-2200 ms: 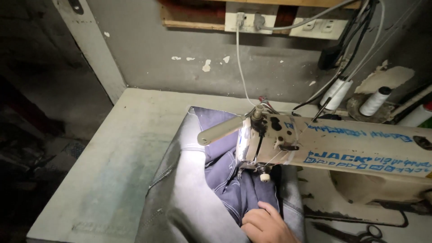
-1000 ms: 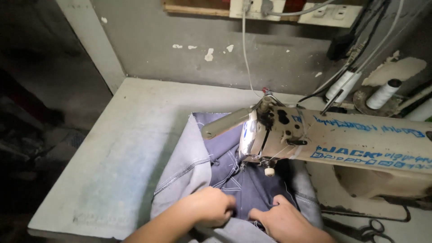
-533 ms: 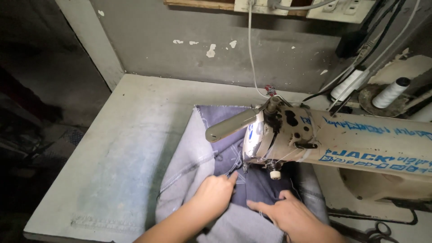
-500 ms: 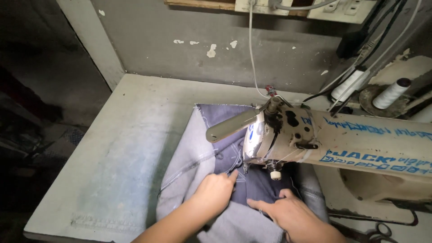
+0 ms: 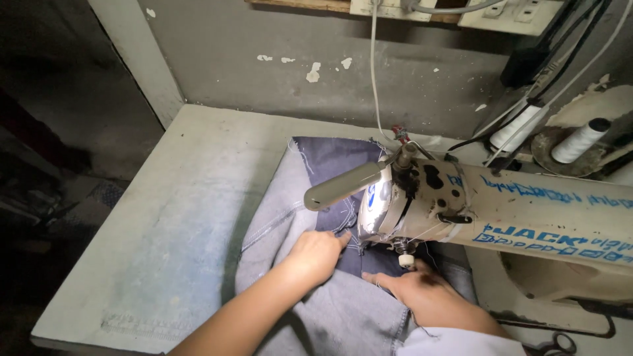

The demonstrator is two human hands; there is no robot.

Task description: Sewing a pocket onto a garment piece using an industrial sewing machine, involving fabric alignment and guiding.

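Since half a second ago, both hands have stayed on the denim cloth (image 5: pixel 290 217), and the view has shifted only a little. The left hand (image 5: pixel 316 254) lies flat on the cloth, its fingers (image 5: pixel 341 236) stretched out toward the needle area, pressing and not gripping. The right hand (image 5: pixel 422 293) rests on the cloth under the head of the sewing machine (image 5: pixel 501 211), fingers extended and open. The cloth is spread on the grey tabletop (image 5: pixel 165 217), partly under the machine. A white thread spool (image 5: pixel 580 140) stands at the far right.
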